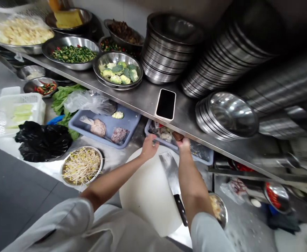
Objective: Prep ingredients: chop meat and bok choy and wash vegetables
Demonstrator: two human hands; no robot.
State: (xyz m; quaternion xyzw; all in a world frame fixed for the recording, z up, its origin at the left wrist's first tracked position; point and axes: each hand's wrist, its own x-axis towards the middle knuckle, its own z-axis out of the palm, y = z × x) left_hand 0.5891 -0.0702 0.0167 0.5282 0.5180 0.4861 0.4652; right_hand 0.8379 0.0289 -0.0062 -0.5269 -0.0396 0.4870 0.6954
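Observation:
My left hand (150,147) is at the near left rim of a blue-grey plastic tray (208,159), its fingers curled over the edge. My right hand (183,143) reaches into that tray under the shelf lip, closed around a brown lump (178,135) whose kind I cannot make out. Bagged food (165,133) lies in the tray's left part. Below my hands is a round white cutting board (145,189). A cleaver (170,168) rests flat on it between my forearms, blade away from me and its dark handle towards me.
A steel shelf (148,99) overhangs the tray, bearing a phone (165,104), stacked steel bowls (169,52) and a bowl of broccoli (120,72). To the left are another blue tray (127,134), a bowl of bean sprouts (82,166) and a black plastic bag (41,141).

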